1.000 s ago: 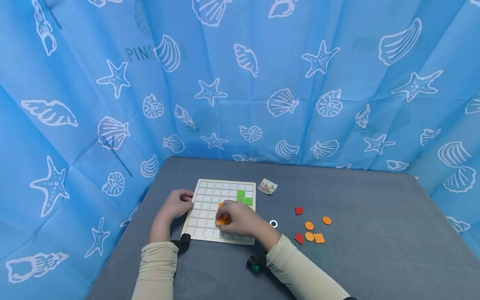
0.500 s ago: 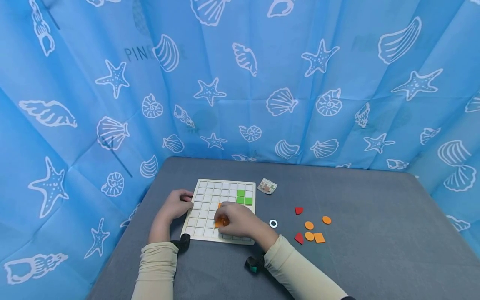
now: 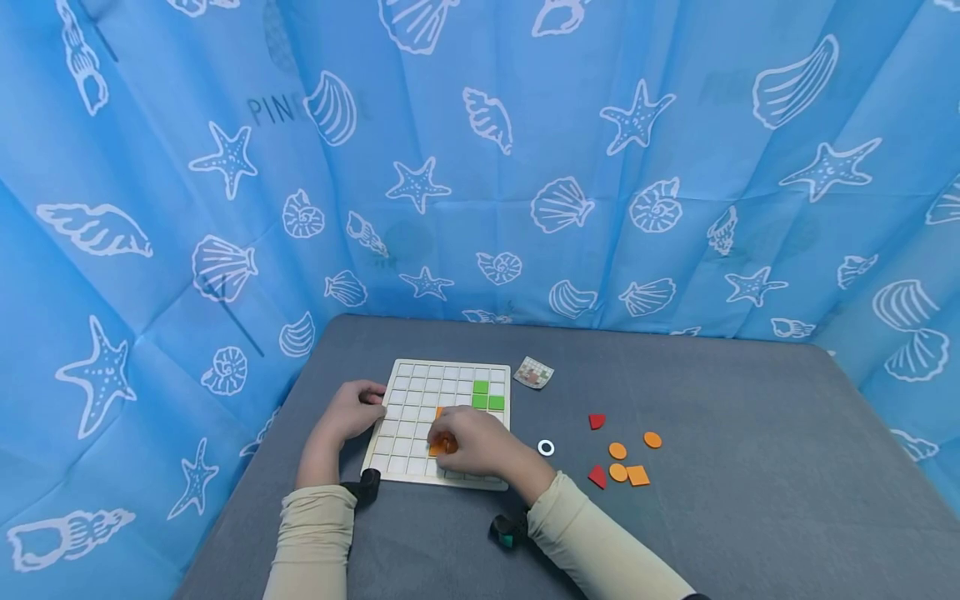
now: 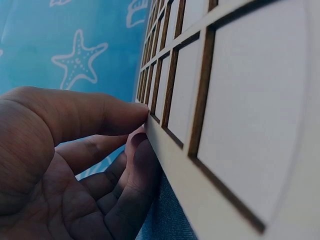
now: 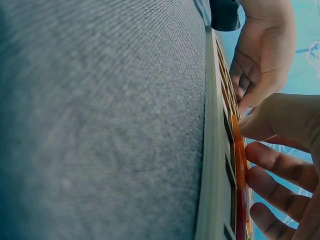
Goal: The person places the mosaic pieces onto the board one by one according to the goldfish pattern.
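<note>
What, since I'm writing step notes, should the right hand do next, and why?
Probably the right hand should gently press the orange tile flat into the board: its fingers are at that tile, and the left hand grips the board's edge, which should help steady it. The right hand partly covers the tile, so I can't tell whether it is fully seated.

A blue curtain (image 3: 465, 67), printed with white shells (image 3: 224, 267) and starfish (image 3: 637, 117), hangs from 9 through 12 to 3 o'clock behind the grey tabletop (image 3: 750, 442). Faint lettering (image 3: 264, 110), "PIN", shows near 10 o'clock.
</note>
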### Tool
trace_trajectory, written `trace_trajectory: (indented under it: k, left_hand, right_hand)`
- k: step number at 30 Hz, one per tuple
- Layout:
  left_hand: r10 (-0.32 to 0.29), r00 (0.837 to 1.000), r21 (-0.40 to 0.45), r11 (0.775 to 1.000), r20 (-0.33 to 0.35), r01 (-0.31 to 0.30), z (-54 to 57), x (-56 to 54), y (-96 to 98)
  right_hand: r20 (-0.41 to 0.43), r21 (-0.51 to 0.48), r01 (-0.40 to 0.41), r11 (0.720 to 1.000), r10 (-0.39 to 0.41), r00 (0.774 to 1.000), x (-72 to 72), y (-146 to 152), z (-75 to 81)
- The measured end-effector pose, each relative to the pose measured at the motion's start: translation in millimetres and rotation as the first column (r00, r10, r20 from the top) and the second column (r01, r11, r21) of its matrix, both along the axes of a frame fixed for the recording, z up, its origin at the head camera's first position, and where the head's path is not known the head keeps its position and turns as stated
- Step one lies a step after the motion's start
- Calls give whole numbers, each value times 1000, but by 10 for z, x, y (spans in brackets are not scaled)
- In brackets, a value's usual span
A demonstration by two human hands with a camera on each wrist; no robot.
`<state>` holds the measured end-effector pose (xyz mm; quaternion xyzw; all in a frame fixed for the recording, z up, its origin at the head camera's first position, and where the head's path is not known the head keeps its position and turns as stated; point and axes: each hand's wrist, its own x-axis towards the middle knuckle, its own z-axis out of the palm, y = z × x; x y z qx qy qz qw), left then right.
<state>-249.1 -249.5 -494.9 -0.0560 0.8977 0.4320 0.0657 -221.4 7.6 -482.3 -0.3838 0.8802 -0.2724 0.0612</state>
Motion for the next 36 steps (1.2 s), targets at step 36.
trace_trajectory:
  k: [36]
  left_hand:
    - [-11, 1000, -7, 1000, 5, 11, -2, -9, -29]
  right_hand:
    - [23, -142, 201, 969, -199, 980, 107, 1445, 232]
